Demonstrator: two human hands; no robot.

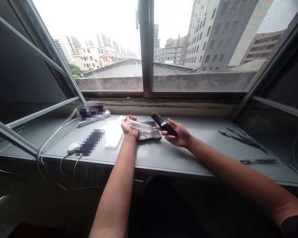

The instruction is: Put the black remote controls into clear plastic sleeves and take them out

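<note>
My left hand (129, 127) holds a clear, whitish plastic sleeve (140, 126), which points to the right over several black remotes. Those remotes (149, 135) lie side by side on the grey desk, their keypads facing up. In my right hand (176, 134) is another black remote (161, 122), tilted up to the left, with a small white label on it. The sleeve's right end is close to this remote, and a gap shows between them. A stack of white sleeves or sheets (115, 134) lies just left of my left hand.
A power strip (94, 119) stands at the back left of the desk (183, 165). A blurred-out dark object (91, 142), a white round charger (71, 147) and cables are nearer. Pens (258, 161) and thin dark items lie right. Metal frames flank both sides, a window behind.
</note>
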